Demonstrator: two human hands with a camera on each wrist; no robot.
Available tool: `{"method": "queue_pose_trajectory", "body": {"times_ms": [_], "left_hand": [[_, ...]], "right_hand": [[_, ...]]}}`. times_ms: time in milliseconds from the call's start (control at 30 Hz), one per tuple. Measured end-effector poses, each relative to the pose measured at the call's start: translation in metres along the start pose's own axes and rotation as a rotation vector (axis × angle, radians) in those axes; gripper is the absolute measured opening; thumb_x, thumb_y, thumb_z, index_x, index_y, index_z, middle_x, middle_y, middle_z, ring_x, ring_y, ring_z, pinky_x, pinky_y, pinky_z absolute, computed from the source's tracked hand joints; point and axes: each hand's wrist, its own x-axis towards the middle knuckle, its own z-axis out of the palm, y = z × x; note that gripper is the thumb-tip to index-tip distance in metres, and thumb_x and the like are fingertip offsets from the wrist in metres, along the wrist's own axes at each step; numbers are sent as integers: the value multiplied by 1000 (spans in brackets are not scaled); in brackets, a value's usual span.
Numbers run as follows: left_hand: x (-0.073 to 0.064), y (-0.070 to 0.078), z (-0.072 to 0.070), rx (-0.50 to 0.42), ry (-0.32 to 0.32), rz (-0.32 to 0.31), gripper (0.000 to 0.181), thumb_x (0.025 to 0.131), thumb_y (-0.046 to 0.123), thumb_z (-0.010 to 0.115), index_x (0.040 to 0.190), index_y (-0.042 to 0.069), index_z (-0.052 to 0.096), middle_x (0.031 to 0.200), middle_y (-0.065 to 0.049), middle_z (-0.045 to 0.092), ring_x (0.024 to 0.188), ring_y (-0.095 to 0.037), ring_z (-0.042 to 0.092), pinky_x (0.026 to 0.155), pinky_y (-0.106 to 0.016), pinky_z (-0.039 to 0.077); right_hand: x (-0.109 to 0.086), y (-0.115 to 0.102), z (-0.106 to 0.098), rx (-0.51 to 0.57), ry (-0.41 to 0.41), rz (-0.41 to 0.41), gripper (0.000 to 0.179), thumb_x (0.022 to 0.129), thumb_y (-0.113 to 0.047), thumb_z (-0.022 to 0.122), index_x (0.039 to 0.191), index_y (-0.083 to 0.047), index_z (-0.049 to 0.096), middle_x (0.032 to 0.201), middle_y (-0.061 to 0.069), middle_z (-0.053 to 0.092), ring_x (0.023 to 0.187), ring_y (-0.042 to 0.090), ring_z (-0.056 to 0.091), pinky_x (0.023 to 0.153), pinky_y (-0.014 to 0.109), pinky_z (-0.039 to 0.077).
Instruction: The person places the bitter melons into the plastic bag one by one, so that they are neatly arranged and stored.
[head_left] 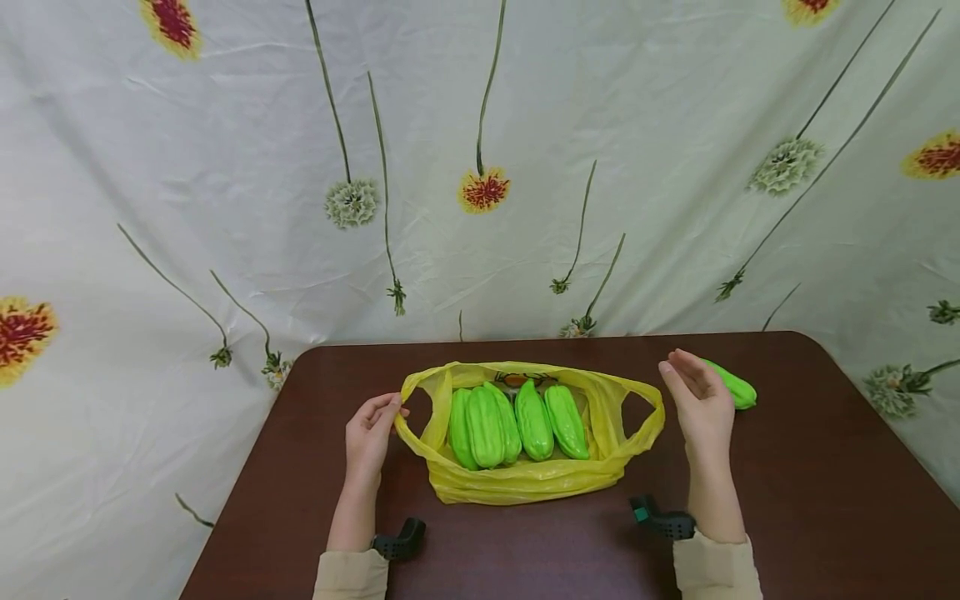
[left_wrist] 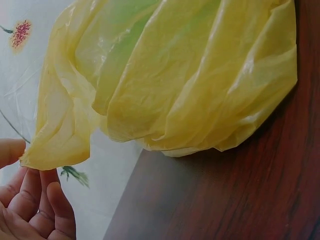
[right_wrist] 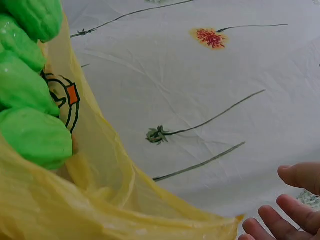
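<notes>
A yellow plastic bag (head_left: 525,483) with two loop handles lies spread wide on the table. Several bright green, ridged, elongated vegetables (head_left: 486,427) sit inside it, side by side; their exact kind is unclear. My left hand (head_left: 369,437) pinches the left handle (left_wrist: 57,150) between thumb and fingers. Just off the right handle (head_left: 654,417), my right hand (head_left: 701,408) is raised with fingers extended and holds nothing. Behind that hand, one more green vegetable (head_left: 735,385) rests on the table, partly hidden by it.
The dark brown table (head_left: 525,550) has rounded far corners. Directly behind it hangs a white cloth (head_left: 420,250) printed with flowers. A black wrist device (head_left: 401,539) is worn on the left arm, another (head_left: 663,518) on the right.
</notes>
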Motion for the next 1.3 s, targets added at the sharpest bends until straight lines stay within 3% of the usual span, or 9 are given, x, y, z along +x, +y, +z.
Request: {"method": "queue_pose_trajectory", "body": {"times_ms": [67,133,167,267,400,500,700,867,1300], "left_hand": [[0,0,0,4,4,8,32,94,27,59,111,0,64,75,7,66,76,-8,59,67,-21,46],[0,0,0,7,6,15,32,93,26,59,110,0,64,75,7,66,75,-8,59,67,-21,46],[0,0,0,7,7,16,31,93,26,59,110,0,64,75,7,66,75,-8,59,67,-21,46],[0,0,0,7,7,18,31,93,26,59,109,0,64,74,8,66,76,-9,59,67,-21,46],[0,0,0,4,7,17,31,93,26,60,109,0,64,74,7,66,77,-10,60,67,-21,46],[0,0,0,3,4,15,32,93,27,60,110,0,64,75,7,66,76,-9,60,67,-21,46],[0,-2,0,6,7,14,31,93,26,60,110,0,64,74,7,66,76,-8,60,68,-24,47],[1,-3,1,4,10,22,27,93,23,60,108,0,65,73,8,66,77,-11,61,67,-25,47],[1,-4,0,20,9,16,29,94,24,59,109,1,64,75,7,66,77,-9,60,69,-27,47]], "right_hand": [[-4,-12,-3,23,19,19,42,83,-27,72,121,-13,62,112,-7,63,102,6,57,83,13,44],[-20,-48,-2,14,47,59,40,83,-24,72,120,-11,63,108,-9,62,99,3,56,81,12,43],[-17,-45,-4,17,58,45,38,83,-24,73,118,-12,64,107,-10,63,98,3,57,80,12,44],[-1,-23,-16,-29,85,6,40,82,-28,73,118,-12,65,111,-5,64,99,5,58,79,13,44],[37,36,-40,-96,108,-49,44,79,-36,74,119,-19,65,118,-3,63,103,6,58,78,13,44],[56,61,-55,-56,132,-51,45,77,-36,76,118,-20,66,118,-4,62,107,8,57,78,12,43],[37,21,-55,-16,250,-14,42,76,-31,78,114,-16,68,112,-3,63,108,11,56,84,15,42],[23,-2,-51,23,317,-5,40,78,-27,77,114,-13,67,108,-5,61,112,16,54,101,25,35],[34,25,-68,18,425,52,45,76,-28,79,116,-9,67,110,-4,59,113,13,52,98,24,38]]}}
